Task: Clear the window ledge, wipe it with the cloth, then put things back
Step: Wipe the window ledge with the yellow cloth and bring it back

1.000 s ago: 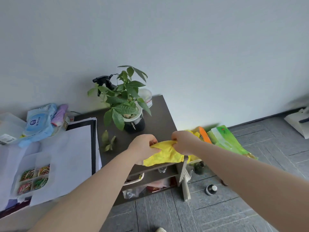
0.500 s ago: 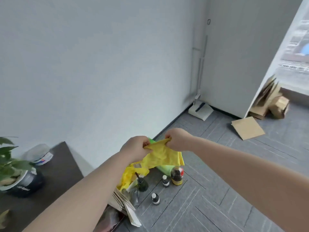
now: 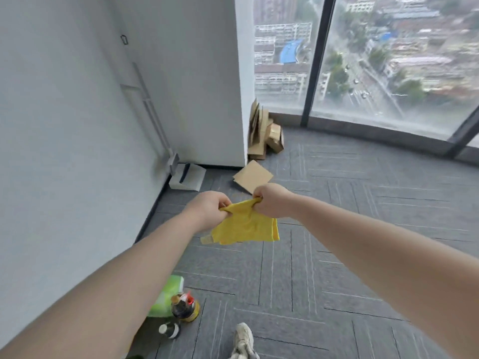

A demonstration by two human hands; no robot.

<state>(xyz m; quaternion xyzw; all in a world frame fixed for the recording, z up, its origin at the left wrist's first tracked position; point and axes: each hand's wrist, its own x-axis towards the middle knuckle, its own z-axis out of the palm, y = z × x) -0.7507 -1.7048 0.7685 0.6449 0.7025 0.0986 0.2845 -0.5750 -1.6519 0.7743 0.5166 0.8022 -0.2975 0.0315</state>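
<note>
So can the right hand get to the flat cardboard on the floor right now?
Probably not yet. The right hand and left hand are both busy holding the yellow cloth in the air. The flat cardboard lies farther along the floor, though nothing blocks the way.

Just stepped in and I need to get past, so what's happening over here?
A person is standing on the grey carpet floor, holding a yellow cleaning cloth up in front of them. The left hand and right hand each grip its top edge, and the rest hangs loose. The low window ledge ahead is not yet being wiped.
</note>
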